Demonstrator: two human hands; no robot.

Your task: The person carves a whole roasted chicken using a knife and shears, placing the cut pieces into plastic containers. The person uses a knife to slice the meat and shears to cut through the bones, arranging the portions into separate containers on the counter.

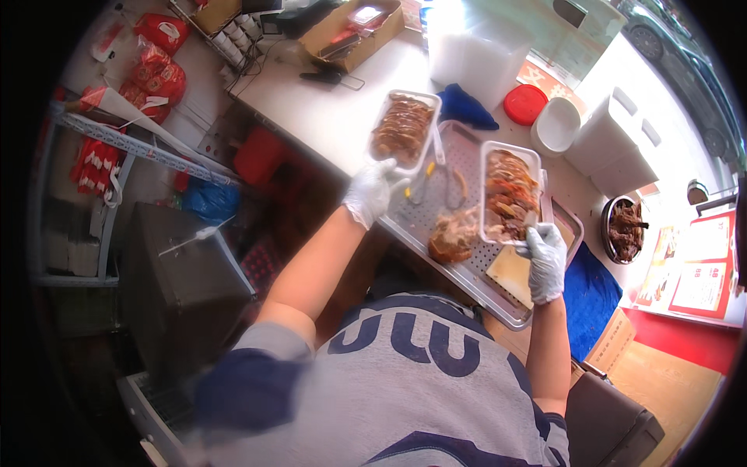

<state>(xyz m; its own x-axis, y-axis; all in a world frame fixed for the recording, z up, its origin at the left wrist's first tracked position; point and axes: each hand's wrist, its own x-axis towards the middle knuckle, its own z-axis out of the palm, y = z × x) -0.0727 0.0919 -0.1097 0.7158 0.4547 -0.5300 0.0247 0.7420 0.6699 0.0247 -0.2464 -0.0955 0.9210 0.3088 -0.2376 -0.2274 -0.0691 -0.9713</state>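
My left hand [369,195], in a clear glove, grips the near end of a white plastic tray [434,114] filled with neat rows of sliced brown meat [401,125]. A second white tray [485,175], heaped with reddish-brown cut meat [510,190], is held at its near right corner by my gloved right hand [547,262]. Below both lies a perforated metal tray [402,219]. On it rest a large piece of cooked meat [452,236], scissors [454,195] with yellow on the handles, and a pale board [510,274] partly hidden by the second tray.
Blue cloths [467,108] [589,298] lie beyond and right of the metal tray. A red lid [525,105], white round containers [556,125] and a bowl of dark meat [624,229] stand on the white table [327,125]. A cardboard box [353,35] sits at the back.
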